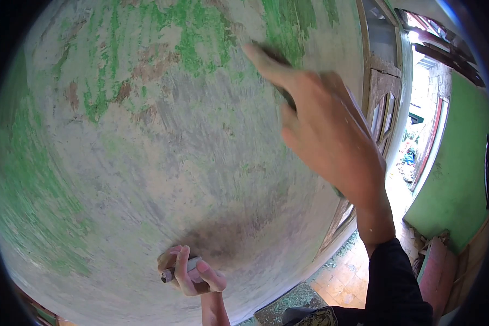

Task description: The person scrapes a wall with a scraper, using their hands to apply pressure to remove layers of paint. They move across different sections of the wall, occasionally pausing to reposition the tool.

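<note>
My right hand (331, 127) is against the upper part of a wall (201, 146) with patchy green paint, its index finger stretched out with the tip at the surface. The other fingers curl under the palm. A dark edge shows between index finger and thumb, and a small greenish bit shows by the heel of the hand; what it holds is mostly hidden. Low on the wall, my left hand (193, 274) is closed around a small grey, stick-like piece (189, 269) with a dark round end. I cannot make out its exact kind.
A wooden door frame (383, 65) with glass panes stands right of the wall, beside a bright doorway. Farther right is a green wall (445, 163) with a pinkish wooden piece (437, 266) below. Paint flakes lie on the tiled floor (342, 282) and a flat slab (290, 304).
</note>
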Tool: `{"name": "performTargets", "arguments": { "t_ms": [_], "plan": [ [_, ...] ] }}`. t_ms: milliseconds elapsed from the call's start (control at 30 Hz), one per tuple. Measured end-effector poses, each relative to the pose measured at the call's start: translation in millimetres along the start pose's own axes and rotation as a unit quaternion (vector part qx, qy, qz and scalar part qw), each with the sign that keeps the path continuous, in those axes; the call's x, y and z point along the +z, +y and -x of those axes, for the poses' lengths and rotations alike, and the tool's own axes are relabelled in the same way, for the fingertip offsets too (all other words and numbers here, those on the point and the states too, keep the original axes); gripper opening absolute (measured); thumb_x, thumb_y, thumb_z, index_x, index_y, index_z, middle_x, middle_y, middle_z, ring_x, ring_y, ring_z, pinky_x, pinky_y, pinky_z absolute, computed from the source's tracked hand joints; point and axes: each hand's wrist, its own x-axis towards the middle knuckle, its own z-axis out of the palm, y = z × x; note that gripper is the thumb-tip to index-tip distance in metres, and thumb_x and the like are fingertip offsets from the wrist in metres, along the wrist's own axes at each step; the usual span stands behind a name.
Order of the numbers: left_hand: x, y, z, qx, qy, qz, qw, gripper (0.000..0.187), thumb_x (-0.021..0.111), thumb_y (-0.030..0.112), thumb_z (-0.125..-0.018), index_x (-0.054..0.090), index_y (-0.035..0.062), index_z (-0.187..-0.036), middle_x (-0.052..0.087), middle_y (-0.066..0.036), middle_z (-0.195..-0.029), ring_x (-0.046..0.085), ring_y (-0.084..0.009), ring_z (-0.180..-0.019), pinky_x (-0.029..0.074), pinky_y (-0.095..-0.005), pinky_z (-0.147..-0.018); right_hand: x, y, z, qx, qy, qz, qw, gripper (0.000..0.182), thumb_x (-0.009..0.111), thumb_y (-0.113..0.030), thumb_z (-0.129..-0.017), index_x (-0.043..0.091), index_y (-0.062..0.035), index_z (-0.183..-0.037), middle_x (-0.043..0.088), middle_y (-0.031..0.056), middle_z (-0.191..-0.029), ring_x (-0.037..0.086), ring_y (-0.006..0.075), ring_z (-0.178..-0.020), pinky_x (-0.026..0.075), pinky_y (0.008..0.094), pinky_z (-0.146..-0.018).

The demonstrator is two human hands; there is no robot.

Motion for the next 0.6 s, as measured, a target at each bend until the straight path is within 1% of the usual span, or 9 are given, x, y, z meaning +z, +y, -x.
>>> {"name": "performTargets", "arguments": {
  "t_ms": [100, 167, 267, 300, 467, 500, 533, 567, 600],
  "plan": [
    [2.5, -0.6, -0.7, -0.004, 0.005, 0.007, 1.000, 0.035, 0.054, 0.023, -0.093, 0.065, -0.0053, -0.111, 0.058, -0.018, -0.098, 0.049, -0.0314, -0.095, 0.041, -0.0444, -0.079, 1.3, -1.3, 3.9, 0.010, -0.019, -0.040, 0.999, 0.052, 0.070, 0.002, -0.078, 0.057, -0.0026, -0.127, 0.059, 0.0112, -0.104, 0.057, 0.0316, -0.100, 0.049, 0.0434, -0.091],
    [6.5, 1.0, -0.5, -0.003, 0.010, 0.012, 1.000, 0.035, 0.054, 0.022, -0.093, 0.065, -0.0052, -0.111, 0.058, -0.018, -0.098, 0.048, -0.0311, -0.095, 0.041, -0.0441, -0.079, -0.3, -2.0, -1.0, 0.015, 0.005, -0.035, 0.999, 0.056, 0.064, 0.006, -0.079, 0.057, -0.0045, -0.133, 0.062, 0.0186, -0.108, 0.060, 0.0388, -0.099, 0.049, 0.0455, -0.091],
    [1.7, 1.3, -0.3, -0.005, -0.001, -0.020, 1.000, 0.035, 0.054, 0.022, -0.093, 0.065, -0.0053, -0.112, 0.058, -0.017, -0.097, 0.048, -0.0312, -0.095, 0.041, -0.0444, -0.080, 1.5, -9.5, -8.4, 0.025, 0.039, -0.032, 0.998, 0.064, 0.053, 0.011, -0.082, 0.056, -0.0074, -0.143, 0.066, 0.0296, -0.113, 0.063, 0.0497, -0.098, 0.049, 0.0487, -0.091],
    [3.2, 1.2, -1.2, -0.005, -0.002, -0.014, 1.000, 0.035, 0.054, 0.022, -0.093, 0.065, -0.0053, -0.112, 0.059, -0.017, -0.097, 0.049, -0.0311, -0.096, 0.041, -0.0445, -0.080, 3.1, -8.3, -12.0, 0.021, 0.043, -0.033, 0.998, 0.064, 0.053, 0.011, -0.082, 0.056, -0.0074, -0.143, 0.066, 0.0296, -0.113, 0.063, 0.0497, -0.098, 0.049, 0.0487, -0.091],
    [2.7, 5.0, -4.2, -0.011, -0.004, -0.012, 1.000, 0.034, 0.056, 0.021, -0.093, 0.065, -0.0054, -0.112, 0.060, -0.017, -0.096, 0.049, -0.0309, -0.096, 0.041, -0.0446, -0.080, 15.7, 10.3, -24.9, -0.083, 0.137, 0.062, 0.985, 0.065, 0.054, 0.010, -0.081, 0.056, -0.0077, -0.143, 0.066, 0.0303, -0.111, 0.063, 0.0499, -0.093, 0.050, 0.0496, -0.091],
    [0.7, 5.0, -3.4, -0.016, -0.010, -0.012, 1.000, 0.034, 0.056, 0.021, -0.093, 0.065, -0.0054, -0.112, 0.060, -0.017, -0.096, 0.049, -0.0307, -0.096, 0.041, -0.0444, -0.080, 13.6, 4.9, -18.3, -0.081, 0.136, 0.060, 0.985, 0.065, 0.054, 0.010, -0.081, 0.056, -0.0077, -0.143, 0.066, 0.0303, -0.111, 0.063, 0.0499, -0.093, 0.050, 0.0496, -0.091],
    [1.0, 3.5, -3.0, -0.019, -0.011, -0.012, 1.000, 0.034, 0.056, 0.021, -0.093, 0.065, -0.0054, -0.112, 0.060, -0.017, -0.097, 0.049, -0.0304, -0.096, 0.041, -0.0442, -0.080, 8.8, -2.7, -9.0, -0.015, 0.054, 0.046, 0.997, 0.050, 0.061, 0.007, -0.080, 0.057, -0.0038, -0.129, 0.063, 0.0235, -0.107, 0.061, 0.0432, -0.096, 0.050, 0.0479, -0.089],
    [2.0, 1.8, -2.6, -0.019, -0.007, -0.012, 1.000, 0.034, 0.056, 0.021, -0.093, 0.065, -0.0054, -0.112, 0.060, -0.017, -0.097, 0.049, -0.0304, -0.096, 0.041, -0.0442, -0.080, 4.7, -7.0, -4.8, 0.050, -0.028, 0.033, 0.998, 0.036, 0.067, 0.004, -0.080, 0.058, 0.0001, -0.115, 0.061, 0.0167, -0.103, 0.058, 0.0364, -0.099, 0.049, 0.0461, -0.088],
    [0.4, 0.6, -1.7, -0.011, -0.009, -0.007, 1.000, 0.034, 0.056, 0.021, -0.094, 0.065, -0.0055, -0.112, 0.060, -0.016, -0.097, 0.049, -0.0303, -0.096, 0.041, -0.0441, -0.080, 3.1, -7.6, -6.4, 0.051, -0.029, 0.032, 0.998, 0.036, 0.067, 0.004, -0.080, 0.058, 0.0001, -0.115, 0.061, 0.0167, -0.103, 0.058, 0.0364, -0.099, 0.049, 0.0461, -0.088]
  ]
}}
